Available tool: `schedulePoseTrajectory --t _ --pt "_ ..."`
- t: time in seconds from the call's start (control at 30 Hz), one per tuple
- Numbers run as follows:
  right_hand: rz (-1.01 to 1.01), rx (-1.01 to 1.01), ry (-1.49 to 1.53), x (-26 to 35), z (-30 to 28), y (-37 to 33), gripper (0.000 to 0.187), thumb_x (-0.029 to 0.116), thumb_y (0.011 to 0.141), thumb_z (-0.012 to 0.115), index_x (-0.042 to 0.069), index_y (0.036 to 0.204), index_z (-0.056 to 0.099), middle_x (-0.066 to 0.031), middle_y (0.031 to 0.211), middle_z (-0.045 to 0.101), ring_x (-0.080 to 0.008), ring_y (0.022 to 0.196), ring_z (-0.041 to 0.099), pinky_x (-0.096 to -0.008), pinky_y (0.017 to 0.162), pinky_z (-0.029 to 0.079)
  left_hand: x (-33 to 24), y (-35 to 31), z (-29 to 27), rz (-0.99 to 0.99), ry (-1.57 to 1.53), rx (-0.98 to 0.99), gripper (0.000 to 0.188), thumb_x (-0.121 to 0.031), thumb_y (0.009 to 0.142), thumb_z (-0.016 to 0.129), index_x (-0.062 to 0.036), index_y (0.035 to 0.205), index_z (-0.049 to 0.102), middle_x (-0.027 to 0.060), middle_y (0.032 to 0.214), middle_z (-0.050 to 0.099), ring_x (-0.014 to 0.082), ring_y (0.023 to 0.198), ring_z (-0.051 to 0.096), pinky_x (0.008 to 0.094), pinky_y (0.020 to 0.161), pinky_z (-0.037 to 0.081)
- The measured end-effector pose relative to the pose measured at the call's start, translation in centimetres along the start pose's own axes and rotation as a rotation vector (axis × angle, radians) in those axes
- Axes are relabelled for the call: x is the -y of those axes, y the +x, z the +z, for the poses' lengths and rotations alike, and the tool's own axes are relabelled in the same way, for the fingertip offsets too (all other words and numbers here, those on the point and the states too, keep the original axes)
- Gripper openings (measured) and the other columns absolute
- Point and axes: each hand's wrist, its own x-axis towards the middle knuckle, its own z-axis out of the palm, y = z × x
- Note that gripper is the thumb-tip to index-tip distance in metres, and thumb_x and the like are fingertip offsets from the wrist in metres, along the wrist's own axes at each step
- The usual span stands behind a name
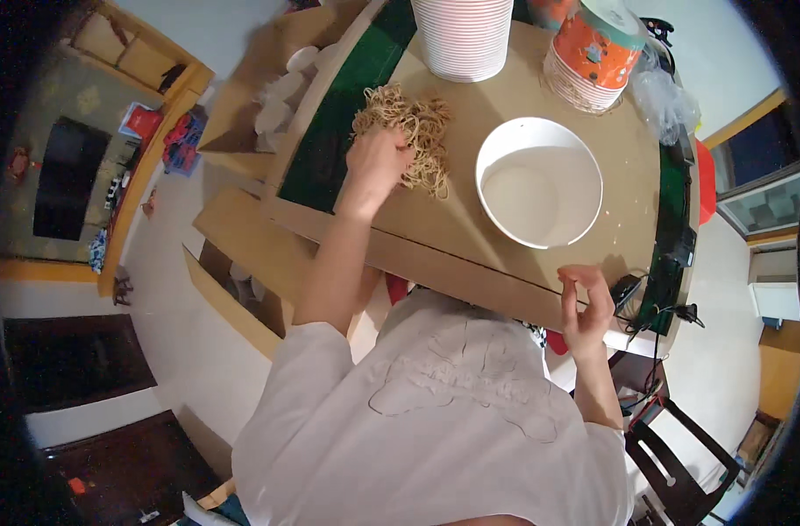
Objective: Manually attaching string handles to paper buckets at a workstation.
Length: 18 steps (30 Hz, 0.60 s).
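- The left arm stretches forward and away from the body, nearly straight, bare from the short white sleeve down to the wrist.
- The left hand (pixel 378 162) is turned palm down, fingers curled under and gathered in a loose grip.
- The right arm stays close to the torso, bent at the elbow, forearm upright.
- The right hand (pixel 586 309) is raised, fingers half curled, thumb near the fingertips, holding nothing visible.

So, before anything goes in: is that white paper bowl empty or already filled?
Empty. The white paper bowl stands upright on the cardboard sheet, and its bare inner bottom shows.
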Motion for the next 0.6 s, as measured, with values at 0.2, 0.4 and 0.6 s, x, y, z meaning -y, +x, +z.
schedulePoseTrajectory --t 0.2,0.4,0.6 --pt "-0.200 0.158 -0.290 3.9 -7.6 4.7 0.029 -0.014 0.070 0.056 0.000 0.096 0.060 -0.0155 0.091 0.062 -0.0295 0.078 0.061 -0.0347 0.068 0.049 1.6 2.2 -1.0 0.103 -0.100 -0.018 0.009 -0.015 0.077 0.063 -0.0061 0.079 0.064 0.0156 0.081 0.064 0.0334 0.077 0.062 0.0407 0.066 0.049" --pt "-0.224 0.343 -0.684 13.3 -16.1 11.4 0.028 -0.014 0.071 0.058 -0.001 0.095 0.061 -0.0131 0.079 0.058 -0.0265 0.069 0.058 -0.0337 0.060 0.046 0.0 7.4 -14.4 0.319 -0.443 -0.066 0.011 -0.015 0.081 0.061 -0.0057 0.074 0.059 0.0022 0.065 0.061 0.0122 0.060 0.057 0.0302 0.057 0.046" --pt "-0.418 0.348 -0.593 16.4 -13.9 18.7 0.017 -0.010 0.076 0.058 -0.001 0.091 0.059 -0.0140 0.082 0.059 -0.0274 0.072 0.060 -0.0349 0.062 0.046 -8.1 8.9 -26.2 0.068 -0.797 0.075 0.023 -0.022 0.093 0.049 0.0001 0.096 0.054 0.0127 0.098 0.061 0.0162 0.088 0.059 0.0281 0.072 0.048"
